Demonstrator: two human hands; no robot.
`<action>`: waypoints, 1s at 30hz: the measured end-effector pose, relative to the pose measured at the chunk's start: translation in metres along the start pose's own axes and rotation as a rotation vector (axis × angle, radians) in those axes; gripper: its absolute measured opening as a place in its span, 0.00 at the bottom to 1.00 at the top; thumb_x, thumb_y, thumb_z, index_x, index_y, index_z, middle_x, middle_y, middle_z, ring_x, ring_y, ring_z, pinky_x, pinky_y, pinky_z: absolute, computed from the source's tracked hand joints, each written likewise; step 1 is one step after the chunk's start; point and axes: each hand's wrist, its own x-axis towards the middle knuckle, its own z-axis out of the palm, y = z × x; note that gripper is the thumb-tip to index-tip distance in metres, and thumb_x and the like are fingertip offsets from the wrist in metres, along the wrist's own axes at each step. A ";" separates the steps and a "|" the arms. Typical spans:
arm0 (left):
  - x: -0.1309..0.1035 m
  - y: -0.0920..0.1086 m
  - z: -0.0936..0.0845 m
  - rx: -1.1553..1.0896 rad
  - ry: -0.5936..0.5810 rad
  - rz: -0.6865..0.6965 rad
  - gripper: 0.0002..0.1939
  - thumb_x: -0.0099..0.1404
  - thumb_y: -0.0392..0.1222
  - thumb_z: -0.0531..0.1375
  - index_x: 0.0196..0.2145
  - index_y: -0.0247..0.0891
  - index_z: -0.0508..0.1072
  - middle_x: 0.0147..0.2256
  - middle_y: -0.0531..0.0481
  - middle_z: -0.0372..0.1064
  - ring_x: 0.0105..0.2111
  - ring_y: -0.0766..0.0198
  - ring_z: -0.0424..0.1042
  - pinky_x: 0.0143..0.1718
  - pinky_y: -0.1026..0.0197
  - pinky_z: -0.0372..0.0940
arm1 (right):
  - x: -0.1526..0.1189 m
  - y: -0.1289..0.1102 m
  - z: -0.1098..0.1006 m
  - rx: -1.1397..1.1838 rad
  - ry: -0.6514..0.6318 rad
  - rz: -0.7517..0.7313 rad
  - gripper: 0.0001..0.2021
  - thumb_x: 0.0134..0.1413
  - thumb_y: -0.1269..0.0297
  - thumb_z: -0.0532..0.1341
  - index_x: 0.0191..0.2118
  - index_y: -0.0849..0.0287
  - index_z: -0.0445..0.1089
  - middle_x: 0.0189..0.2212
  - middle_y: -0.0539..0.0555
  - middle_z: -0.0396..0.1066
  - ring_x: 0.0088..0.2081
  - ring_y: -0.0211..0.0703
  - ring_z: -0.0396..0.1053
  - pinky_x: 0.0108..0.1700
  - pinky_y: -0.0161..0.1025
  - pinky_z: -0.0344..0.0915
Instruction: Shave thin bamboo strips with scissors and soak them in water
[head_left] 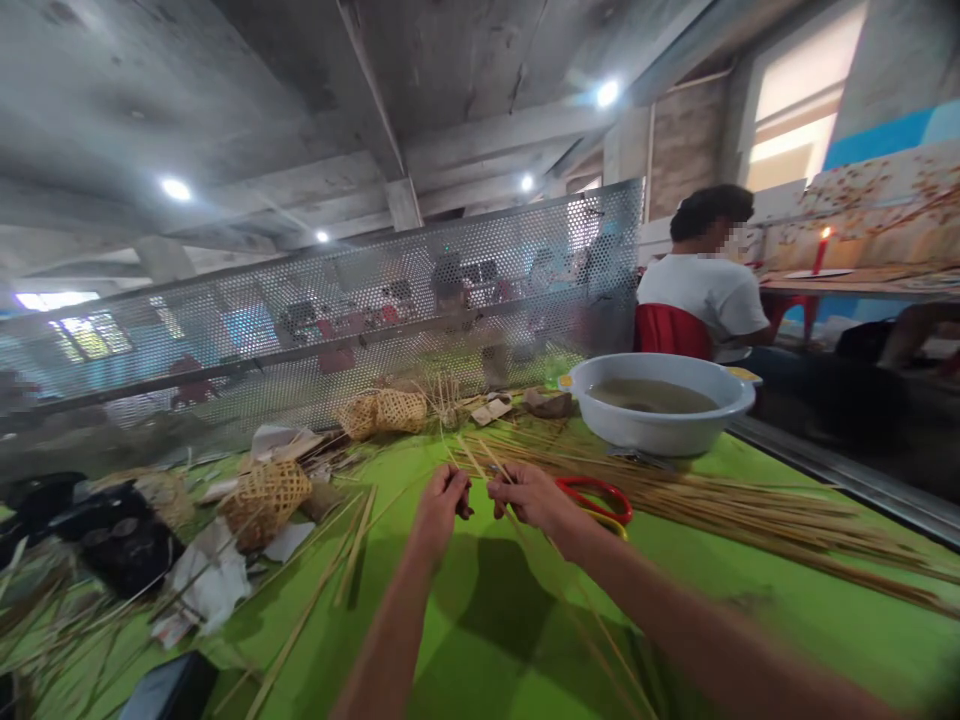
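My right hand [525,493] is closed in a pinch on bamboo strips [474,458]. Their far ends stick up past the fingers, and long blurred tails run back under my right forearm. Close by on the left, my left hand [447,498] is also closed, thumb against fingers; what lies in its pinch is too small to make out. Just beyond my right wrist, a red looped handle [592,487], like that of scissors, lies on the green table [480,600]. A yellow loop [613,522] shows beside it, partly covered by my arm.
A pale basin [664,425] of murky water stands at the back right, with a bundle of bamboo strips [735,515] in front. Woven baskets [266,500], loose strips and a black bag [112,540] crowd the left. Behind runs a perforated metal screen [337,350]; a person [705,290] sits beyond.
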 end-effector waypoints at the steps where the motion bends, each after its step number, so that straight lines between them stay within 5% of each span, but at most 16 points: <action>1: 0.000 0.000 0.001 0.006 -0.001 -0.004 0.19 0.55 0.58 0.62 0.26 0.38 0.64 0.18 0.59 0.58 0.17 0.71 0.59 0.23 0.64 0.62 | 0.001 0.000 -0.002 0.007 0.016 -0.001 0.12 0.49 0.56 0.62 0.26 0.59 0.65 0.18 0.47 0.68 0.18 0.31 0.53 0.23 0.32 0.49; 11: 0.002 0.000 0.003 0.021 0.014 0.036 0.21 0.53 0.60 0.63 0.25 0.39 0.63 0.17 0.59 0.58 0.16 0.71 0.59 0.22 0.64 0.62 | 0.000 -0.003 -0.004 0.067 0.074 0.019 0.11 0.46 0.58 0.63 0.25 0.58 0.64 0.16 0.46 0.66 0.18 0.33 0.56 0.24 0.32 0.47; 30: -0.002 0.000 0.009 0.036 0.071 0.061 0.14 0.57 0.52 0.61 0.26 0.38 0.64 0.19 0.59 0.58 0.18 0.71 0.60 0.24 0.64 0.63 | -0.001 -0.006 -0.004 0.181 0.120 0.109 0.10 0.44 0.63 0.63 0.23 0.59 0.62 0.13 0.45 0.65 0.14 0.28 0.44 0.19 0.31 0.39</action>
